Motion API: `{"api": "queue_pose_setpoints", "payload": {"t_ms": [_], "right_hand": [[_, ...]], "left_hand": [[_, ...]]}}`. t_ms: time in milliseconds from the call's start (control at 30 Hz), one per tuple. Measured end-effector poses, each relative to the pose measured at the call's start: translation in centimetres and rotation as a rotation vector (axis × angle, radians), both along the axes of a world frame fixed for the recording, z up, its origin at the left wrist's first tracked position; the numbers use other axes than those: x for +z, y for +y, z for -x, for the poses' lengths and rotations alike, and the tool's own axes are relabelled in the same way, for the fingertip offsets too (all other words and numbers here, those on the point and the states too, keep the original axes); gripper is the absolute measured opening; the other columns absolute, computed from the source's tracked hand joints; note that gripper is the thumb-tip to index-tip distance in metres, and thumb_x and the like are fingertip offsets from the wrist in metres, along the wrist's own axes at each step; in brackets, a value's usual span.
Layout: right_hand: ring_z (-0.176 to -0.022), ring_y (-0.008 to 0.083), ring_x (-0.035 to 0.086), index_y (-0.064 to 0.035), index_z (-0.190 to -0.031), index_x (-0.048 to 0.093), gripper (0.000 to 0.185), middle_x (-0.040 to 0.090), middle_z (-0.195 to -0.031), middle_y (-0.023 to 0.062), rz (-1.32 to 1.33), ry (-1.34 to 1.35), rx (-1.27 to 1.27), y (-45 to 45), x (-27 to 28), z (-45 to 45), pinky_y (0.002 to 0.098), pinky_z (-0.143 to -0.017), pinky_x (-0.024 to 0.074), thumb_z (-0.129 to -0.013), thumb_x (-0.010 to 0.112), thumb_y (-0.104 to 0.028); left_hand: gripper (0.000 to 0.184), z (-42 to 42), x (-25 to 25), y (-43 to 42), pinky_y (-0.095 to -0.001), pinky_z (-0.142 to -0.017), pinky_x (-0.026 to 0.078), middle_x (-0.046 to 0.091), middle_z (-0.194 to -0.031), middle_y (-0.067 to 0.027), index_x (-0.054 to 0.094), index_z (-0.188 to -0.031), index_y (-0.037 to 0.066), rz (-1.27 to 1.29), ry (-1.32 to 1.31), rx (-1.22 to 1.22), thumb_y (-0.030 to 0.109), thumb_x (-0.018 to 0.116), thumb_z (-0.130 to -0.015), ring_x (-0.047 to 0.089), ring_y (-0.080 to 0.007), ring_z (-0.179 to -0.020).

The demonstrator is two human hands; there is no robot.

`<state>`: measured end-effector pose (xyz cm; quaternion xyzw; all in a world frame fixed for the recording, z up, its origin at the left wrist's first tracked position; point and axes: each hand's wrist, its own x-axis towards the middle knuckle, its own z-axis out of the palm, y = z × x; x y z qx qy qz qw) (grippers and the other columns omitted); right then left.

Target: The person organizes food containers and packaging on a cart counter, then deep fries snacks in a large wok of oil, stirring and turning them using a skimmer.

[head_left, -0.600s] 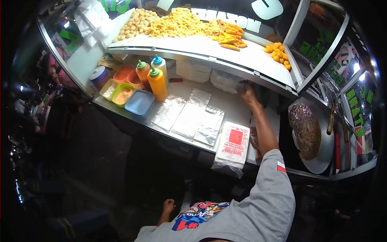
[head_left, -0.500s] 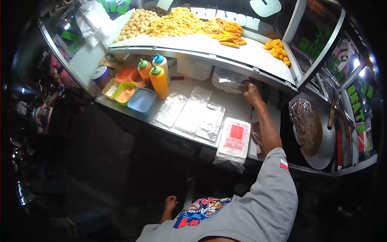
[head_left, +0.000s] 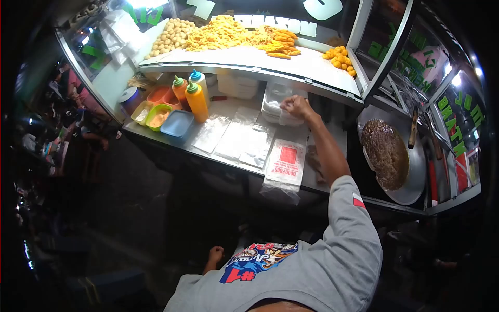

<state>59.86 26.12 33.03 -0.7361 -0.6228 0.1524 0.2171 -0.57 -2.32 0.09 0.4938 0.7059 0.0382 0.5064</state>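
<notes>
My right hand (head_left: 297, 107) reaches over the cart counter to a stack of clear plastic containers (head_left: 271, 104) under the display shelf. Its fingers are curled in at the stack's right side, and whatever they pinch cannot be made out. Low beside my body, away from the counter, my left hand (head_left: 216, 254) is loosely closed with nothing visible in it. In front of the containers lies a pack of white printed food bags (head_left: 286, 165). Left of that pack are flat stacks of clear plastic bags (head_left: 236, 132).
Sauce bottles (head_left: 196, 103) and a blue tub (head_left: 181, 124) stand at the counter's left. Fried snacks (head_left: 223, 34) lie on the lit shelf above. At right, a wide pan (head_left: 403, 195) holds dark oil; a wooden handle (head_left: 413, 132) juts over its edge.
My right hand has moved from the containers' far right edge to over their near right part, with its fingers curled. The view has shifted slightly to the right. My left hand stays low.
</notes>
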Motion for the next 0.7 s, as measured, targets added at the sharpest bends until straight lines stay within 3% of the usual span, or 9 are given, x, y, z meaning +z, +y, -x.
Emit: {"api": "queue_pose_setpoints", "payload": {"t_ms": [100, 233, 300, 333, 400, 467, 500, 600, 700], "right_hand": [[-0.091, 0.0277, 0.062, -0.0089, -0.097, 0.066, 0.034, 0.066, -0.088, 0.0156, -0.363, 0.442, -0.054, 2.0, -0.9, -1.1, 0.0350, -0.081, 0.0470, -0.080, 0.063, -0.037], [-0.084, 0.0293, 0.062, -0.0005, -0.099, 0.058, 0.018, 0.063, -0.093, 0.0174, -1.027, 0.250, 0.002, 2.3, 0.7, 4.3, 0.0323, -0.071, 0.0470, -0.088, 0.053, -0.014], [-0.093, 0.0322, 0.060, -0.0010, -0.106, 0.054, 0.020, 0.060, -0.101, 0.0190, -0.893, 0.416, 0.212, 0.6, 0.9, 10.0, 0.0363, -0.077, 0.0469, -0.088, 0.049, -0.009], [-0.095, 0.0332, 0.056, 0.0020, -0.107, 0.052, 0.024, 0.056, -0.107, 0.0206, -0.848, 0.133, 0.407, -0.4, 1.4, 12.5, 0.0370, -0.085, 0.0449, -0.086, 0.045, -0.006], [-0.105, 0.0297, 0.051, -0.0013, -0.101, 0.052, 0.020, 0.055, -0.106, 0.0152, -0.627, 0.252, 0.631, 0.0, -0.6, 15.5, 0.0351, -0.090, 0.0396, -0.085, 0.048, -0.013], [-0.103, 0.0292, 0.050, -0.0061, -0.095, 0.052, 0.019, 0.054, -0.101, 0.0129, -0.557, -0.022, 0.695, 0.3, -4.6, 17.2, 0.0474, -0.091, 0.0338, -0.088, 0.048, -0.024], [-0.109, 0.0281, 0.048, -0.0082, -0.100, 0.053, 0.028, 0.054, -0.105, 0.0129, -0.174, -0.054, 0.758, -0.4, -3.9, 17.0, 0.0488, -0.092, 0.0327, -0.087, 0.052, -0.033], [-0.114, 0.0290, 0.047, -0.0098, -0.118, 0.050, 0.056, 0.053, -0.117, 0.0152, 0.049, -0.076, 0.787, -0.5, -5.6, 16.6, 0.0456, -0.094, 0.0349, -0.079, 0.059, -0.050], [-0.116, 0.0317, 0.046, -0.0094, -0.123, 0.048, 0.060, 0.050, -0.124, 0.0157, 0.094, 0.073, 0.749, -0.8, -4.5, 15.7, 0.0428, -0.096, 0.0358, -0.079, 0.058, -0.050]], "left_hand": [[0.013, -1.0, -0.1, 1.9, -0.0249, -0.049, 0.048, 0.061, -0.079, -0.0054, 0.061, -0.093, 0.003, -0.125, -0.181, 0.220, 0.012, 0.059, -0.084, 0.060, -0.0135, -0.060], [0.015, -4.1, 3.0, 3.6, -0.0219, -0.050, 0.046, 0.061, -0.081, -0.0038, 0.058, -0.099, 0.004, -0.219, -0.350, 0.300, 0.011, 0.055, -0.086, 0.059, -0.0100, -0.060], [0.014, -6.1, 5.6, 4.2, -0.0215, -0.051, 0.046, 0.061, -0.081, -0.0037, 0.058, -0.098, 0.004, -0.279, -0.352, 0.289, 0.011, 0.054, -0.087, 0.060, -0.0099, -0.061], [0.014, -6.7, 5.7, 4.3, -0.0215, -0.052, 0.046, 0.061, -0.082, -0.0039, 0.058, -0.098, 0.004, -0.301, -0.394, 0.268, 0.011, 0.054, -0.087, 0.060, -0.0099, -0.062], [0.014, -7.7, 5.7, 4.4, -0.0216, -0.053, 0.046, 0.062, -0.084, -0.0042, 0.058, -0.099, 0.005, -0.342, -0.476, 0.230, 0.011, 0.053, -0.087, 0.060, -0.0100, -0.064], [0.014, -9.0, 7.4, 4.3, -0.0223, -0.054, 0.046, 0.062, -0.086, -0.0045, 0.058, -0.099, 0.005, -0.320, -0.398, 0.190, 0.011, 0.053, -0.088, 0.060, -0.0100, -0.065], [0.014, -9.3, 8.0, 4.1, -0.0226, -0.054, 0.046, 0.063, -0.086, -0.0047, 0.058, -0.100, 0.005, -0.312, -0.358, 0.179, 0.011, 0.053, -0.088, 0.060, -0.0100, -0.066], [0.015, -8.5, 7.5, 3.6, -0.0237, -0.055, 0.047, 0.063, -0.089, -0.0054, 0.058, -0.101, 0.005, -0.288, -0.411, 0.249, 0.011, 0.052, -0.089, 0.060, -0.0105, -0.067], [0.015, -8.3, 7.1, 4.1, -0.0221, -0.055, 0.047, 0.063, -0.091, -0.0053, 0.057, -0.101, 0.005, -0.249, -0.429, 0.297, 0.012, 0.051, -0.090, 0.060, -0.0102, -0.066]]}}
